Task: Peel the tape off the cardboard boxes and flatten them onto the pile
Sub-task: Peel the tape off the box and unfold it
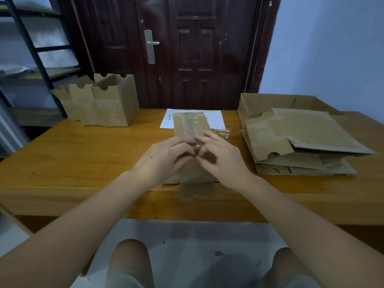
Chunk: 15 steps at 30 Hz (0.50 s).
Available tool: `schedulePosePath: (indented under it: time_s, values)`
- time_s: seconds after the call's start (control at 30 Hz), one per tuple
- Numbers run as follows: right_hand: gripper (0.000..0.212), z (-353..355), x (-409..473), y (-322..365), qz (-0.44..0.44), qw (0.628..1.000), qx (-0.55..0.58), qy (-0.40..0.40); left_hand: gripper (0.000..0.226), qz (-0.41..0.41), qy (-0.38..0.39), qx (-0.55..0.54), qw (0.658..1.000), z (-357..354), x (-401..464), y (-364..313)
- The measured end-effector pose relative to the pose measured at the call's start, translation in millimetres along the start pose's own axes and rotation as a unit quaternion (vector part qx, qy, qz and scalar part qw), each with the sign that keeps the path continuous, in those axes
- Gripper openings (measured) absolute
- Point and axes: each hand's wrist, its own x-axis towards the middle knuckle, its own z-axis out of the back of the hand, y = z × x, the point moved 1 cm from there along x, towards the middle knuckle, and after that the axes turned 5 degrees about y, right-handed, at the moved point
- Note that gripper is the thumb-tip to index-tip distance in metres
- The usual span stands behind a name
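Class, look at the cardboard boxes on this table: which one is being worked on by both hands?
The taped box lying at the table's middle, under the left hand and right hand. The boxes at far left stand upright, open and untouched.

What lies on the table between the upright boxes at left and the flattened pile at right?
In the head view: the taped box under both hands, over a white sheet.

Dim, cool indoor light, bluish cast on the pale wall (332, 48). Soft glare streaks on the glossy dark-red panelled door (197, 48) and a sheen on the clear tape (192, 121). Shadows soft, weak. Wide-angle bend at the frame edges: orange-brown wooden table (72, 152) edge curves, black metal shelf frame (31, 48) leans. Overall slightly soft, noisy; edges blurrier.
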Motion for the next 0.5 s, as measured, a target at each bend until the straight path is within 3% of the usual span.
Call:
schedulePosePath:
  time_s: [0.23,0.37,0.5]
  values:
    - [0.018,15.2,0.1,-3.2,0.006,0.998,0.016,0.068,0.013,-0.007,-0.031,0.013,0.999,-5.7,1.7,-2.2]
    - [0.005,13.4,-0.8,-6.4,0.026,0.999,-0.012,0.044,0.014,-0.011,-0.044,0.011,0.999,-7.0,2.0,-4.2]
    - [0.005,11.7,-2.1,-5.5,0.029,0.998,-0.022,0.051,0.013,-0.010,-0.032,0.005,0.999,-6.8,1.6,-1.9]
